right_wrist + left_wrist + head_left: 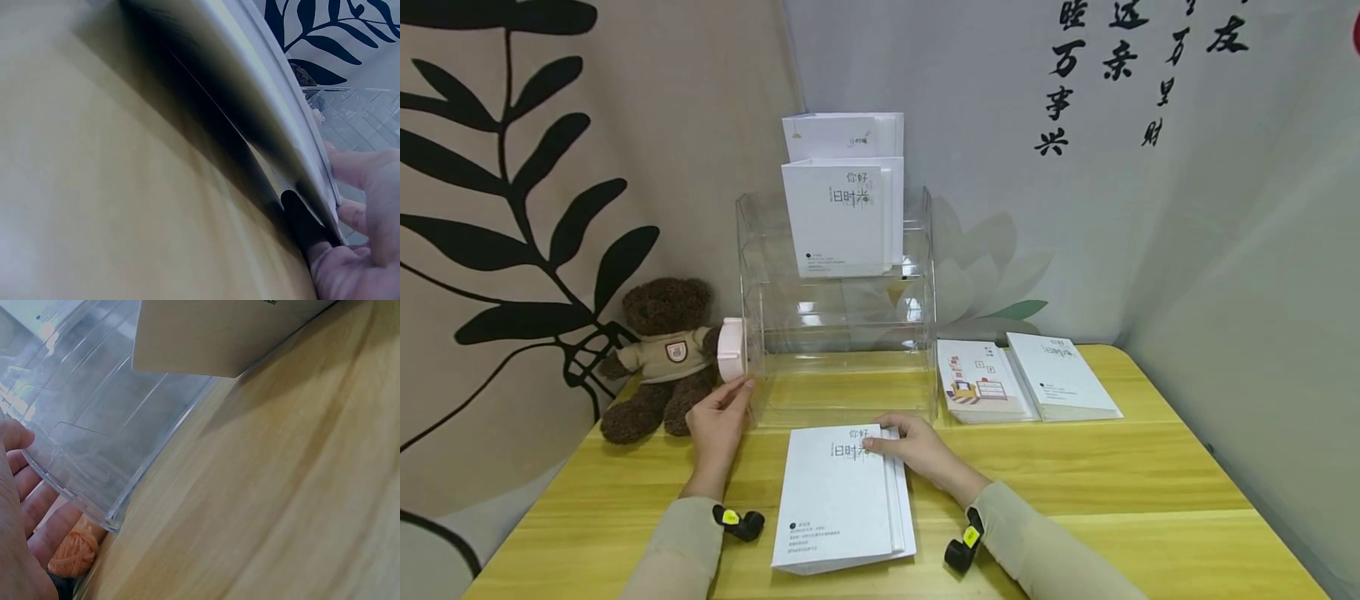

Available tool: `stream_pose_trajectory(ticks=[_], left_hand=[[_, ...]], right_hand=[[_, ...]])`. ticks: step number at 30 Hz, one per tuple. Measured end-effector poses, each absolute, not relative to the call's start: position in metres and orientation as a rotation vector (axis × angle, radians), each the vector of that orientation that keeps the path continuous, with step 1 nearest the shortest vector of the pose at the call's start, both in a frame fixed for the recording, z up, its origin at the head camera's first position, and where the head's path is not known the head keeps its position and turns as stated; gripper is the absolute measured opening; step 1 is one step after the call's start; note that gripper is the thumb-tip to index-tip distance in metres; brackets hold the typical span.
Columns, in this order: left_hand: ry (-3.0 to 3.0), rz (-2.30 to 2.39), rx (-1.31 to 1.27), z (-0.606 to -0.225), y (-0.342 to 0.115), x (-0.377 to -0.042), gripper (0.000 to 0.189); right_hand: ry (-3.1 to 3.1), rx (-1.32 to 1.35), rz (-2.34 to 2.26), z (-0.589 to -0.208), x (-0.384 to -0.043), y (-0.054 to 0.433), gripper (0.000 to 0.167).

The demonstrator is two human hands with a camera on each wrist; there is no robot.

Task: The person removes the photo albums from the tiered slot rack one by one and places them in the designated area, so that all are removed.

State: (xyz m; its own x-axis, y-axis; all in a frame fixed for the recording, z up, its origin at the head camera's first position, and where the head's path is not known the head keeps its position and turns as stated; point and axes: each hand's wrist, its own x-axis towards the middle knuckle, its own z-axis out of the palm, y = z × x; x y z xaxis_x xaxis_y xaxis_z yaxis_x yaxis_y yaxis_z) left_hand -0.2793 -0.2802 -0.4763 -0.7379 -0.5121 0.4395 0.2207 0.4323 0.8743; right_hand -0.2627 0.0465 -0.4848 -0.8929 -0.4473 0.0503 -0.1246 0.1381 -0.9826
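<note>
A clear acrylic display rack point(838, 383) with tiers stands at the middle of the wooden table. My left hand point(721, 421) is at its lower left side; in the left wrist view the thumb lies on one side of the clear side panel point(94, 425) and the fingers on the other. My right hand point(917, 450) holds a white notebook point(835, 500) by its upper right edge, thumb on the cover and fingers behind. The notebook's cover stands slightly apart from its pages, in front of the rack. Two white notebooks point(842, 233) stand in the upper tiers, one behind the other.
Right of the rack lie a notebook with a printed picture point(981, 379) and another white notebook point(1063, 375). At the left sit a brown teddy bear point(662, 358) and a pale pink object point(732, 350) against the rack's side. Orange yarn point(74, 553) shows below the left hand.
</note>
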Motion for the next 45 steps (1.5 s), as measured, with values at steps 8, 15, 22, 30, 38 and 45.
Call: stream_pose_trajectory(ticks=[8, 15, 22, 30, 38, 45], left_hand=[[-1.996, -1.412, 0.249, -0.4773, -0.2810, -0.2799, 0.029], [-1.975, -1.455, 0.253, -0.4756, -0.2808, -0.2795, 0.030], [-1.974, -1.470, 0.248, -0.4759, -0.2807, -0.2782, 0.030], [-1.978, -1.454, 0.256, -0.4757, -0.2809, -0.2782, 0.029], [-1.982, -1.459, 0.263, -0.4743, -0.2807, -0.2786, 0.029], [-1.997, -1.439, 0.272, -0.4740, -0.2803, -0.2785, 0.029]], right_hand=[[2.490, -0.656, -1.631, -0.4823, -0.2557, 0.0438, 0.031], [2.560, -0.777, -1.589, -0.4779, -0.2526, 0.0429, 0.030], [2.513, -0.863, -1.571, -0.4791, -0.2532, 0.0447, 0.031], [2.427, -0.988, -1.667, -0.4771, -0.2526, 0.0444, 0.029], [2.414, -1.036, -1.671, -0.4759, -0.2527, 0.0450, 0.033], [2.386, -1.047, -1.696, -0.4761, -0.2525, 0.0448, 0.034]])
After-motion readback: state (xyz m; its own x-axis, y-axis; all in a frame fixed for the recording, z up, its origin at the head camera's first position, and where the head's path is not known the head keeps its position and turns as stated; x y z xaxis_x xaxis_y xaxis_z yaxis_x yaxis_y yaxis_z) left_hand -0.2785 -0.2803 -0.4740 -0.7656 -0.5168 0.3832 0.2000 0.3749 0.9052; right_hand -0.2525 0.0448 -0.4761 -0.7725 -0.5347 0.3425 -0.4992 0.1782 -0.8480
